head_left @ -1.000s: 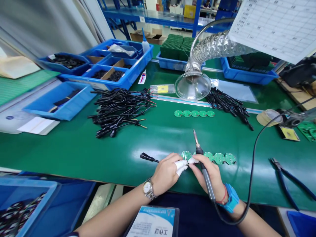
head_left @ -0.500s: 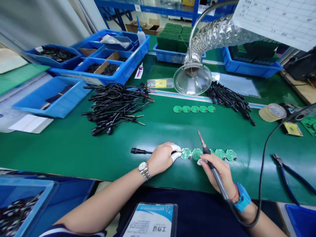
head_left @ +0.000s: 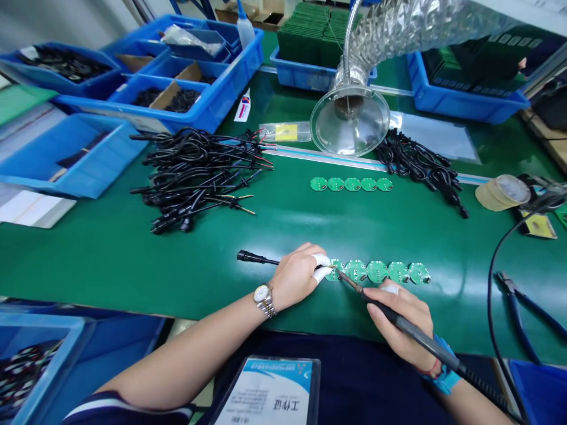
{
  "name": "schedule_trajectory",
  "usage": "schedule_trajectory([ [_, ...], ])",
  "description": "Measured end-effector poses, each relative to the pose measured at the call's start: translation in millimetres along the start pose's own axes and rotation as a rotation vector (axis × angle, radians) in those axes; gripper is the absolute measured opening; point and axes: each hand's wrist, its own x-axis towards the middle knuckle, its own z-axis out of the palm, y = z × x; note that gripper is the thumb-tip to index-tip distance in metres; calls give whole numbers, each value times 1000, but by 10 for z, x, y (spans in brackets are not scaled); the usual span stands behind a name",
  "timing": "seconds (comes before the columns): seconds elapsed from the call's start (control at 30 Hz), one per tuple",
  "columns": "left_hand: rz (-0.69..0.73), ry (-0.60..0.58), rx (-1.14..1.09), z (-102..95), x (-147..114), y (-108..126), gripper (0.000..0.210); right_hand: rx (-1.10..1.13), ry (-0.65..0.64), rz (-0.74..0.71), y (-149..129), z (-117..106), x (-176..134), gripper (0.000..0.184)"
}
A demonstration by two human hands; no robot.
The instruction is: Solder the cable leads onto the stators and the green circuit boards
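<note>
My left hand (head_left: pixel 297 275), with white covers on thumb and forefinger, pinches a black cable (head_left: pixel 257 257) close to its bare wire end. That wire end lies over the leftmost round board of a row of green circuit boards (head_left: pixel 376 271). In my right hand (head_left: pixel 403 319) is a soldering iron (head_left: pixel 410 330), held like a pen. Its tip points left and meets the leftmost board beside the wire end; whether it touches the wire I cannot tell.
A second row of boards (head_left: pixel 352 184) lies farther back, below a fume extractor hood (head_left: pixel 349 121). Black cables (head_left: pixel 199 171) are heaped at left, more cables (head_left: pixel 420 165) at right. Pliers (head_left: pixel 516 307) lie far right. Blue bins (head_left: pixel 110 159) line the left side.
The soldering iron has swung down from pointing upward, and its tip is now at the leftmost board. My left hand still pinches the cable there. The view has shifted slightly.
</note>
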Motion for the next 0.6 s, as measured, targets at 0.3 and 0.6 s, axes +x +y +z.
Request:
schedule_trajectory([
  [0.3,7,-12,21,-3,1,10,13,29,-35,3,20,58,10,24],
  [0.6,3,-26,26,-20,-2,14,13,23,-15,-17,-5,58,18,22],
])
